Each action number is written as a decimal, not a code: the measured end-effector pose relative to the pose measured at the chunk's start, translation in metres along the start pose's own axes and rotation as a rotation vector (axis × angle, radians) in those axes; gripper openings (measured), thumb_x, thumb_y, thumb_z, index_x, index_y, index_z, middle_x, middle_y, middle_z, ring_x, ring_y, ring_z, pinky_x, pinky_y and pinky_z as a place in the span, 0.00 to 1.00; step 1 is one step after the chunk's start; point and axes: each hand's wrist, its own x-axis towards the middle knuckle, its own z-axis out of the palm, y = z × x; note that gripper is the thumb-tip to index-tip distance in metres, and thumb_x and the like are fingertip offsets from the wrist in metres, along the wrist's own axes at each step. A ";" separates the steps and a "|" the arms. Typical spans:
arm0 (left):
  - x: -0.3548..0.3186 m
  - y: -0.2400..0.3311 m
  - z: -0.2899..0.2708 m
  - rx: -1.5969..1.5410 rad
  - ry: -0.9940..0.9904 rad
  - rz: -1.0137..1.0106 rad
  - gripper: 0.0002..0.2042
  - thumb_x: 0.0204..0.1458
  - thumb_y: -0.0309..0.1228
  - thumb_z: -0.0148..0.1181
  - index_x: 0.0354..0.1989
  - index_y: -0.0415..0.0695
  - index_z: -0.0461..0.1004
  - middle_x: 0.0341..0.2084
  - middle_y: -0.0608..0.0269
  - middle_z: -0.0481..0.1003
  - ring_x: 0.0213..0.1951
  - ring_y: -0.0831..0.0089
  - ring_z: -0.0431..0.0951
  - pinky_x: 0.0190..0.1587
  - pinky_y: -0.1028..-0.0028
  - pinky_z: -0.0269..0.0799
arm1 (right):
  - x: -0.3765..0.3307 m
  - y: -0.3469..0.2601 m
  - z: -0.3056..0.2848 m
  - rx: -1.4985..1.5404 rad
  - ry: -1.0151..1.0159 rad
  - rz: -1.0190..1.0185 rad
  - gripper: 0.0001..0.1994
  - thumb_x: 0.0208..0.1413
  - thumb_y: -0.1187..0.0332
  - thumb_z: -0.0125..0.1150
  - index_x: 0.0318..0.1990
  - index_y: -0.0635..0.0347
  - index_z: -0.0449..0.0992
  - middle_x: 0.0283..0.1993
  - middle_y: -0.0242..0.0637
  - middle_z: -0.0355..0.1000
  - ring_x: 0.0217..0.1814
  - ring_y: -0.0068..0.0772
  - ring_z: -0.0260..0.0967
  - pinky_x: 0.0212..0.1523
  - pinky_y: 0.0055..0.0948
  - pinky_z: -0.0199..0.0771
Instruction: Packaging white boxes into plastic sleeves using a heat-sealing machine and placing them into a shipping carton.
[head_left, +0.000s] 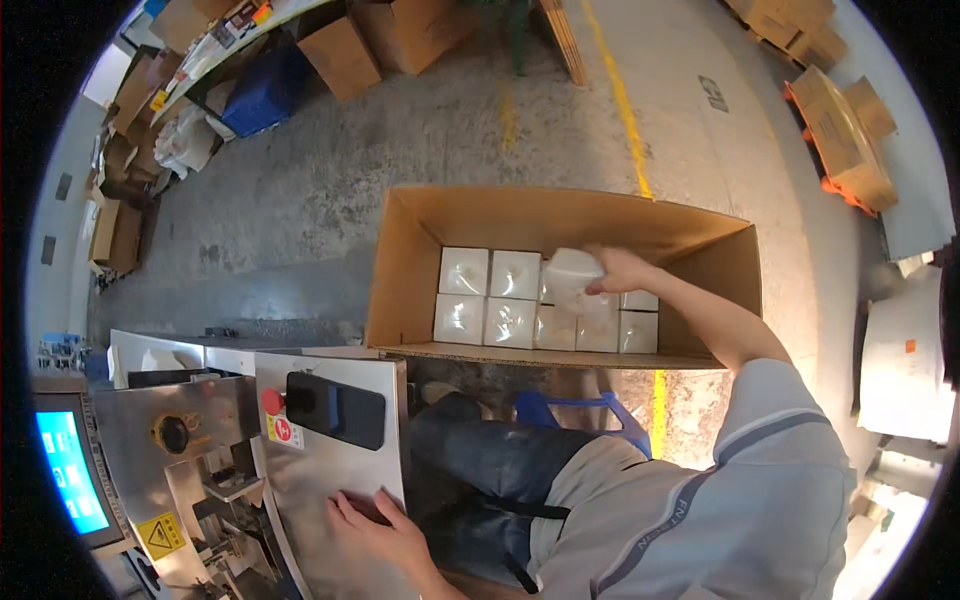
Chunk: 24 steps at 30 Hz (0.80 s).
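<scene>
A large open cardboard box (405,270) stands in front of me. In it sit several square white packages (465,272) in rows, with a shiny, clear-looking wrap on top. My right hand (622,270) reaches into the box from the right, its fingers closed on the edge of a white package (574,270) above the rows. This package hides part of the ones under it. My left hand (380,530) rests with fingers apart on the flat metal top (320,470) of a machine, holding nothing. Beyond that hand a black smartphone (345,412) lies on the same top.
A red button (271,402) is beside the phone. Machine parts and a lit blue screen (75,470) stand at the left. A blue plastic stool (620,410) is near my legs. Farther off are a blue crate (265,92), cartons (340,58) and an orange pallet jack (845,195) with boxes.
</scene>
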 end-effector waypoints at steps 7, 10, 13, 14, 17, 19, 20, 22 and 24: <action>0.006 0.001 0.008 0.011 0.037 0.033 0.28 0.62 0.41 0.56 0.64 0.34 0.64 0.65 0.37 0.61 0.64 0.42 0.62 0.65 0.51 0.58 | -0.011 0.122 0.137 0.869 -0.591 0.860 0.33 0.48 0.52 0.74 0.53 0.71 0.70 0.51 0.55 0.73 0.42 0.48 0.78 0.36 0.43 0.83; 0.002 0.001 0.002 0.089 0.043 0.004 0.27 0.62 0.41 0.55 0.64 0.35 0.64 0.65 0.37 0.61 0.64 0.42 0.63 0.65 0.51 0.58 | 0.003 0.077 0.158 -0.016 -0.219 0.482 0.36 0.45 0.47 0.73 0.50 0.72 0.70 0.55 0.60 0.71 0.52 0.55 0.75 0.52 0.45 0.78; 0.005 0.010 0.005 0.082 0.029 0.021 0.27 0.62 0.41 0.55 0.64 0.35 0.64 0.65 0.37 0.61 0.64 0.42 0.63 0.65 0.51 0.58 | 0.030 0.101 0.141 -0.025 -0.108 0.266 0.43 0.39 0.42 0.74 0.51 0.74 0.70 0.56 0.59 0.72 0.58 0.56 0.71 0.60 0.42 0.71; 0.008 0.012 0.010 0.058 0.035 0.029 0.28 0.63 0.42 0.54 0.64 0.35 0.63 0.65 0.37 0.61 0.64 0.42 0.63 0.65 0.52 0.58 | 0.042 0.119 0.148 0.040 -0.326 0.264 0.45 0.36 0.41 0.75 0.52 0.75 0.72 0.55 0.61 0.73 0.58 0.56 0.71 0.59 0.42 0.71; 0.004 0.006 0.008 0.118 0.029 0.034 0.28 0.63 0.43 0.53 0.64 0.34 0.64 0.64 0.37 0.61 0.64 0.42 0.63 0.65 0.52 0.58 | 0.049 0.094 0.181 0.224 -0.331 0.305 0.44 0.36 0.40 0.75 0.50 0.75 0.74 0.53 0.61 0.74 0.56 0.58 0.72 0.57 0.42 0.71; 0.002 0.006 0.005 0.146 0.016 0.014 0.28 0.63 0.43 0.53 0.64 0.34 0.64 0.64 0.37 0.61 0.64 0.41 0.63 0.65 0.51 0.58 | 0.049 0.091 0.204 0.287 -0.293 0.428 0.44 0.39 0.36 0.73 0.49 0.75 0.75 0.49 0.57 0.76 0.45 0.52 0.77 0.53 0.41 0.74; 0.000 0.003 -0.002 0.199 0.004 -0.010 0.28 0.62 0.43 0.53 0.64 0.34 0.64 0.64 0.37 0.61 0.64 0.41 0.62 0.66 0.50 0.58 | 0.048 0.068 0.212 0.454 -0.340 0.487 0.43 0.40 0.35 0.72 0.47 0.75 0.76 0.44 0.55 0.78 0.39 0.49 0.78 0.50 0.42 0.75; 0.007 0.011 -0.001 0.104 0.017 0.013 0.29 0.59 0.41 0.57 0.63 0.33 0.64 0.64 0.36 0.62 0.64 0.39 0.62 0.66 0.48 0.56 | 0.043 0.088 0.213 0.186 -0.610 0.345 0.36 0.50 0.32 0.61 0.24 0.66 0.81 0.21 0.40 0.76 0.23 0.32 0.72 0.28 0.38 0.75; -0.005 -0.008 0.001 0.147 0.084 -0.007 0.30 0.54 0.40 0.62 0.61 0.33 0.65 0.62 0.35 0.63 0.63 0.38 0.61 0.66 0.46 0.54 | 0.029 0.038 0.222 0.307 -0.655 0.472 0.37 0.53 0.31 0.57 0.20 0.64 0.80 0.22 0.41 0.76 0.22 0.32 0.71 0.30 0.41 0.72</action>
